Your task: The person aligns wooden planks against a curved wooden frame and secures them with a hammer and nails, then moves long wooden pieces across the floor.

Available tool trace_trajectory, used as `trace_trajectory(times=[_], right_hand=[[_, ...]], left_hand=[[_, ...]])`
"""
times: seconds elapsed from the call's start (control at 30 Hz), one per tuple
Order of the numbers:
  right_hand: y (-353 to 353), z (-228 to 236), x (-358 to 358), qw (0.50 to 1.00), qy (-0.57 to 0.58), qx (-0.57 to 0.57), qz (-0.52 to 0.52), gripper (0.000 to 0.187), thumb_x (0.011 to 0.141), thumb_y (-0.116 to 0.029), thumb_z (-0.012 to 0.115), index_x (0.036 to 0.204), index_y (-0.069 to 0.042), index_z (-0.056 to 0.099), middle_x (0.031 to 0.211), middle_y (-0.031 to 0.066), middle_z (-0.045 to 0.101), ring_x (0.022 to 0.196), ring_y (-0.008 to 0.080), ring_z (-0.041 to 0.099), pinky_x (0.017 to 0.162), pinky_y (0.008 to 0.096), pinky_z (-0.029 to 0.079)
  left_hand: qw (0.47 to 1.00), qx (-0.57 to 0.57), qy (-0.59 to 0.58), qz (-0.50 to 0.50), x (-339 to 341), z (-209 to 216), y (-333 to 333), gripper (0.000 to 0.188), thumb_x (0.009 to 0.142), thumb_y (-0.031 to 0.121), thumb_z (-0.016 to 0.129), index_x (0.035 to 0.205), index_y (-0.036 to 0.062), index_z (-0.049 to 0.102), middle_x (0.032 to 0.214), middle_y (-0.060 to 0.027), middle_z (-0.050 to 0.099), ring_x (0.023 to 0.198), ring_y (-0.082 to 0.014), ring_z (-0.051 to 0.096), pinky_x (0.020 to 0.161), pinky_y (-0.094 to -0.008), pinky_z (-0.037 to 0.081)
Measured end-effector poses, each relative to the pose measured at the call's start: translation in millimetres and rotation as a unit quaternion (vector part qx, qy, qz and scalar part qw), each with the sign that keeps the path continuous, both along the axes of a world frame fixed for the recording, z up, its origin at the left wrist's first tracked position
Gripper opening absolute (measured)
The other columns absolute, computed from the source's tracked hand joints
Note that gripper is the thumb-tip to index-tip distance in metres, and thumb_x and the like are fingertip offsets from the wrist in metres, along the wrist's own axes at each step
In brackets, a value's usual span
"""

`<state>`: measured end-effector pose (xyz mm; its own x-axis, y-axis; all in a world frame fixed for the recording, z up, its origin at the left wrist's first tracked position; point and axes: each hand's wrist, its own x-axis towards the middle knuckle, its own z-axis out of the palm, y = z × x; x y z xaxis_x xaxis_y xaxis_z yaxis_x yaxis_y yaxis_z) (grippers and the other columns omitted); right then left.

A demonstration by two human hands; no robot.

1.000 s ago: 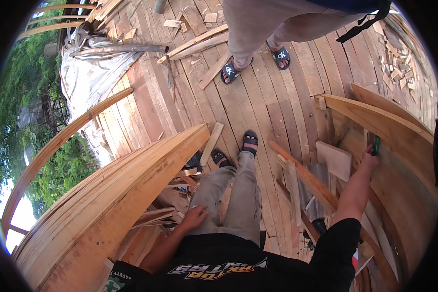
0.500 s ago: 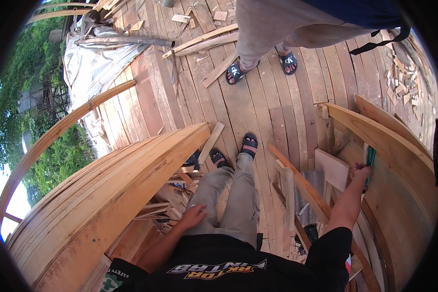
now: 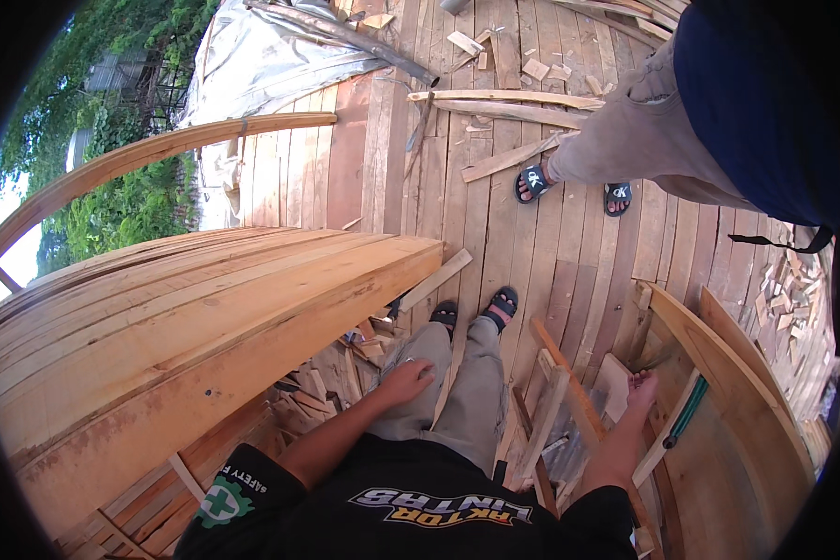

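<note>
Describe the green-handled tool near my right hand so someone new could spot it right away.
Start at the curved wooden frame on the right of the plank deck. Your right hand hangs just inside it. Just to the right of that hand a slim tool leans against the frame: its dark green handle is the only green among bare wood.

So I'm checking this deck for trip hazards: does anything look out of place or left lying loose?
Yes. Loose pale wood offcuts lie scattered at the far end, a long thin wooden strip lies askew across the brown deck planks, and a short plank sits diagonally beside the stacked curved boards.
</note>
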<state>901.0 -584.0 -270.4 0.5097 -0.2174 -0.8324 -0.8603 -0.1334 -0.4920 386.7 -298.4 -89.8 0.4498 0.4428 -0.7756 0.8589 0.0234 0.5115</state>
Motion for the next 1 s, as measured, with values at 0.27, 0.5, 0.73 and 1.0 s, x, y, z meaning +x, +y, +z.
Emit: trace_trajectory(times=[0.27, 0.5, 0.73, 1.0], right_hand=[[111, 13, -115, 0.851, -0.042, 0.047, 0.521, 0.012, 0.094, -0.016, 0.056, 0.101, -0.006, 0.054, 0.077, 0.0015, 0.055, 0.054, 0.0084, 0.051, 0.044, 0.0244, 0.043], [174, 66, -142, 0.835, 0.076, 0.021, 0.544, 0.014, 0.093, -0.016, 0.057, 0.101, -0.005, 0.055, 0.076, 0.0018, 0.055, 0.053, 0.0089, 0.052, 0.045, 0.0249, 0.043], [222, 84, -116, 0.785, 0.069, -0.031, 0.615, 0.019, 0.092, -0.018, 0.058, 0.100, -0.001, 0.056, 0.078, 0.0052, 0.059, 0.052, 0.0109, 0.053, 0.047, 0.0255, 0.045], [358, 108, -115, 0.700, -0.029, -0.029, 0.713, 0.023, 0.090, -0.019, 0.060, 0.103, 0.000, 0.061, 0.082, 0.0070, 0.064, 0.062, 0.0121, 0.059, 0.053, 0.0266, 0.048]], left_hand=[[0.995, 0.071, -0.070, 0.014, 53, -34, 24, 0.035, 0.089, 0.027, 0.060, 0.114, 0.0020, 0.060, 0.105, -0.0188, 0.065, 0.096, -0.0351, 0.062, 0.083, -0.0427, 0.049], [0.999, 0.033, -0.033, 0.012, 89, -87, 71, 0.030, 0.085, 0.027, 0.058, 0.102, 0.0023, 0.061, 0.099, -0.0213, 0.065, 0.097, -0.0377, 0.061, 0.085, -0.0459, 0.048], [0.991, -0.012, -0.070, 0.116, 138, -101, 145, 0.030, 0.084, 0.027, 0.054, 0.096, 0.0006, 0.063, 0.093, -0.0230, 0.066, 0.093, -0.0398, 0.063, 0.082, -0.0470, 0.049], [0.979, 0.020, -0.080, 0.184, 154, -70, 241, 0.036, 0.084, 0.029, 0.055, 0.101, -0.0005, 0.065, 0.096, -0.0224, 0.067, 0.094, -0.0387, 0.064, 0.083, -0.0451, 0.049]])
